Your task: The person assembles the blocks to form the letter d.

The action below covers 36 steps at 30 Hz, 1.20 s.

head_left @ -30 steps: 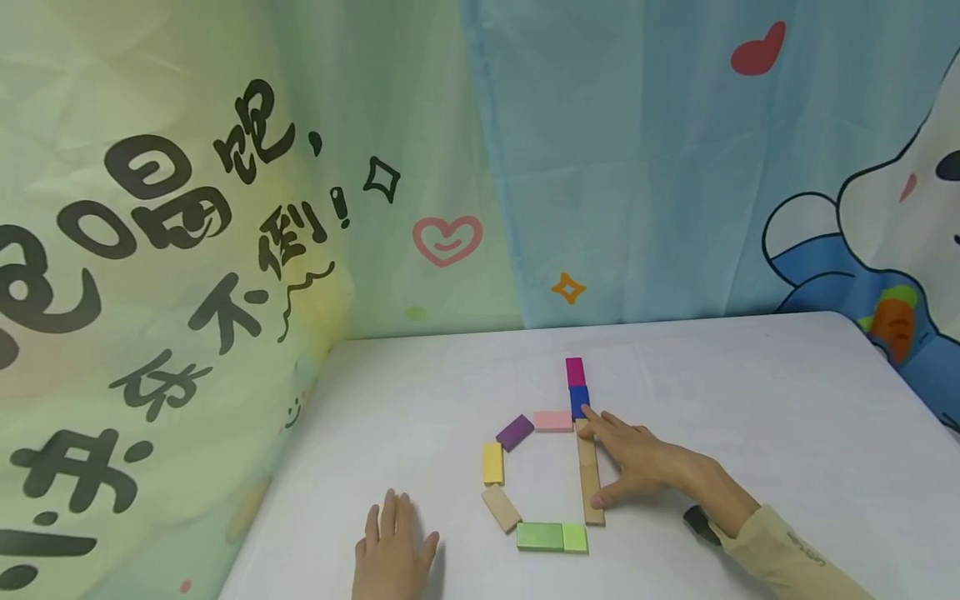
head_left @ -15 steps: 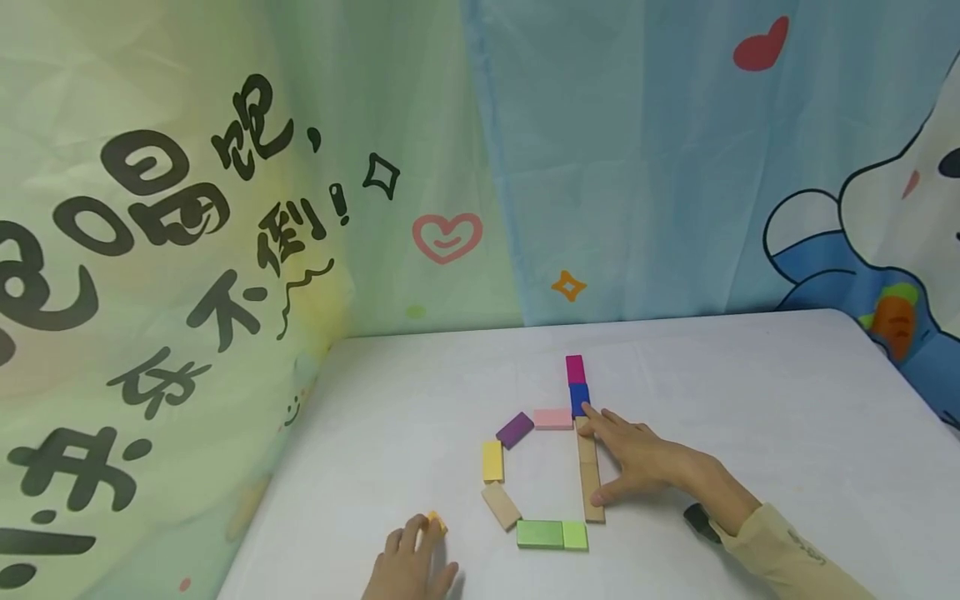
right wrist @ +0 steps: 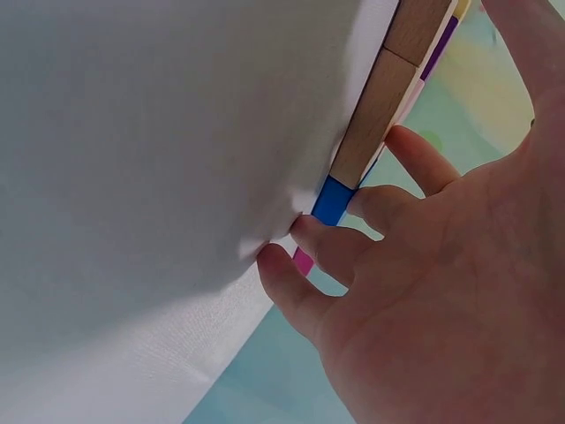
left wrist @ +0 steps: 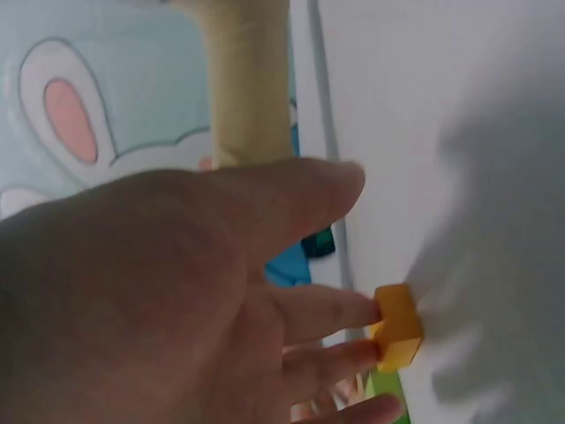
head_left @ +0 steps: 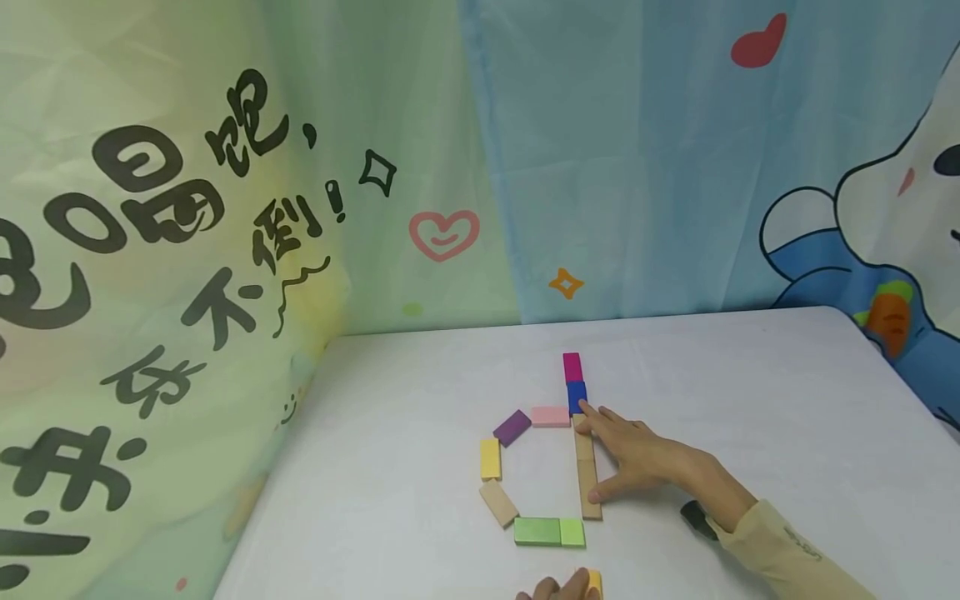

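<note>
At the bottom edge of the head view my left hand (head_left: 557, 588) is mostly cut off, beside a yellow-orange block (head_left: 595, 581). The left wrist view shows two fingertips touching this orange block (left wrist: 399, 329) while the thumb stays apart from it. My right hand (head_left: 637, 457) lies with spread fingers along two plain wooden blocks (head_left: 586, 467), thumb near their lower end and a fingertip by the blue block (head_left: 576, 396). In the right wrist view, the fingers reach beside the wooden block (right wrist: 374, 115) and the blue block (right wrist: 333, 201).
A magenta block (head_left: 572, 367) tops the column. A ring continues leftward through pink (head_left: 551, 417), purple (head_left: 512, 427), yellow (head_left: 490, 459) and plain wooden (head_left: 498, 503) blocks to green blocks (head_left: 537, 531). The white table (head_left: 390, 433) meets a printed curtain (head_left: 637, 167) behind.
My left hand first lay flat on the table, then reached the orange block, and has carried or pushed it rightward below the green blocks. The right hand has stayed in place.
</note>
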Motion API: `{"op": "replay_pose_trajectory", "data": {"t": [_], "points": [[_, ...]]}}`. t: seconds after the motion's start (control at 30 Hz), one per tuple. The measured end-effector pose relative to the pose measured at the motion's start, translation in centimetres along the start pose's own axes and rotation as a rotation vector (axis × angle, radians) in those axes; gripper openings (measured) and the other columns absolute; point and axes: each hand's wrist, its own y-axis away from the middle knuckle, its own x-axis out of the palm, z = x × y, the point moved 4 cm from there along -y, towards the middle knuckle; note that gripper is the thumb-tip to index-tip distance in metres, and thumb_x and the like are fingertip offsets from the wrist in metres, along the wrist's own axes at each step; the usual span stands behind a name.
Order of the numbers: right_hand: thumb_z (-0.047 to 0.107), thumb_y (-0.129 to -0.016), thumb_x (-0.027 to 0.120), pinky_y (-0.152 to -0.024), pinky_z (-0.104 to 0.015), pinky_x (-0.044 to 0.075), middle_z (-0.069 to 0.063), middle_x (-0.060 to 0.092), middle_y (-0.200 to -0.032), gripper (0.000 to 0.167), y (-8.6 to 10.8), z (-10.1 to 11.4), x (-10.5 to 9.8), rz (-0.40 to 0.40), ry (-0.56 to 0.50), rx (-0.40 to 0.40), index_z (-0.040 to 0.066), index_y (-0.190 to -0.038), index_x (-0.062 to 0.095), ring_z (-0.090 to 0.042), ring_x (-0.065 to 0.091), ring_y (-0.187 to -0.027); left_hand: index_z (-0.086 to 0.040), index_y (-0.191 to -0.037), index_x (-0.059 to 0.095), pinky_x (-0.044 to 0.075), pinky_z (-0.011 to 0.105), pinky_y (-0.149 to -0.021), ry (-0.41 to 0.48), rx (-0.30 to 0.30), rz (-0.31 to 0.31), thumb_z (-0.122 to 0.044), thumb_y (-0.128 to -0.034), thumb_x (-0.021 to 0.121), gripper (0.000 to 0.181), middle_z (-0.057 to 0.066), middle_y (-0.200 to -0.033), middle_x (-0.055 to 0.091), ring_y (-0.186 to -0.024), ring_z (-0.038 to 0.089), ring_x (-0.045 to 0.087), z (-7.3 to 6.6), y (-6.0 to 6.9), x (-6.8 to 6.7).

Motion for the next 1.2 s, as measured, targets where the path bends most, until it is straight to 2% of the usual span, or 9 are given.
{"op": "replay_pose_trajectory", "data": {"t": [0.1,0.17,0.23,0.33,0.43,0.53,0.77,0.97,1.2], "points": [[0.058,-0.071,0.084,-0.115,-0.076,0.016,-0.018,0.017,-0.167,0.104,0.0,0.1,0.0,0.002,0.005,0.001,0.012,-0.15,0.035,-0.049,0.015,-0.152,-0.028,-0.145,0.05,0.048,0.035,-0.078,-0.076,0.047,-0.058,-0.071,-0.0988,0.016,0.072,-0.008,-0.15,0.047,-0.113,0.013,0.054,-1.1,-1.2,0.1],[0.058,-0.071,0.085,-0.115,-0.075,0.017,-0.018,0.016,-0.168,0.101,0.1,0.2,0.0,0.002,0.014,0.004,0.013,-0.148,0.038,-0.05,0.016,-0.151,-0.03,-0.144,0.049,0.048,0.037,-0.081,-0.146,0.047,-0.069,-0.072,-0.0983,0.013,0.071,-0.009,-0.15,0.046,-0.115,0.014,0.054,-1.8,-1.9,-0.9],[0.058,-0.071,0.085,-0.114,-0.076,0.018,-0.019,0.014,-0.168,0.097,0.1,0.3,0.0,0.0,0.021,-0.002,0.014,-0.145,0.04,-0.05,0.017,-0.151,-0.033,-0.14,0.051,0.049,0.036,-0.082,-0.253,0.033,-0.071,-0.073,-0.0982,0.015,0.068,-0.012,-0.148,0.047,-0.113,0.013,0.053,-2.3,-2.6,-2.2],[0.057,-0.07,0.085,-0.115,-0.075,0.019,-0.019,0.013,-0.168,0.096,0.1,0.3,0.1,-0.006,0.023,-0.011,0.014,-0.143,0.041,-0.051,0.018,-0.151,-0.036,-0.139,0.051,0.047,0.031,-0.081,-0.456,0.033,-0.112,-0.075,-0.0968,0.022,0.065,-0.013,-0.144,0.049,-0.112,0.011,0.052,-2.6,-3.1,-3.4],[0.057,-0.071,0.085,-0.115,-0.075,0.018,-0.02,0.015,-0.168,0.1,0.1,0.2,0.1,-0.011,0.021,-0.023,0.012,-0.146,0.039,-0.051,0.018,-0.15,-0.035,-0.141,0.05,0.045,0.03,-0.082,-0.538,0.029,-0.103,-0.078,-0.0943,0.025,0.068,-0.013,-0.146,0.048,-0.115,0.011,0.047,-2.3,-3.3,-3.8],[0.058,-0.07,0.085,-0.115,-0.074,0.019,-0.02,0.018,-0.167,0.103,0.1,0.3,0.1,-0.011,0.02,-0.024,0.01,-0.148,0.036,-0.05,0.018,-0.151,-0.033,-0.143,0.05,0.044,0.029,-0.081,-0.528,0.032,-0.087,-0.08,-0.0929,0.026,0.073,-0.012,-0.148,0.048,-0.116,0.012,0.045,-2.0,-3.3,-4.1],[0.059,-0.07,0.085,-0.115,-0.074,0.019,-0.018,0.021,-0.166,0.105,0.1,0.2,0.0,-0.012,0.019,-0.032,0.011,-0.149,0.035,-0.05,0.018,-0.151,-0.028,-0.139,0.056,0.041,0.027,-0.079,-0.558,0.054,-0.191,-0.081,-0.0913,0.03,0.076,-0.01,-0.144,0.055,-0.114,0.012,0.045,-1.5,-3.4,-4.5],[0.06,-0.07,0.084,-0.115,-0.074,0.019,-0.016,0.03,-0.163,0.114,0.0,0.0,0.0,-0.021,0.022,-0.042,0.007,-0.154,0.028,-0.049,0.019,-0.151,-0.026,-0.141,0.053,0.046,0.031,-0.085,-0.504,0.023,-0.156,-0.082,-0.0905,0.03,0.079,-0.01,-0.148,0.053,-0.121,0.014,0.048,-1.3,-3.4,-4.8],[0.06,-0.07,0.084,-0.115,-0.074,0.019,-0.014,0.036,-0.16,0.119,0.0,0.0,-0.1,-0.027,0.03,-0.046,0.004,-0.156,0.024,-0.05,0.019,-0.151,-0.027,-0.148,0.046,0.049,0.037,-0.095,-0.393,-0.01,-0.026,-0.083,-0.09,0.03,0.082,-0.01,-0.156,0.044,-0.133,0.017,0.047,-1.1,-3.7,-4.9]]}}
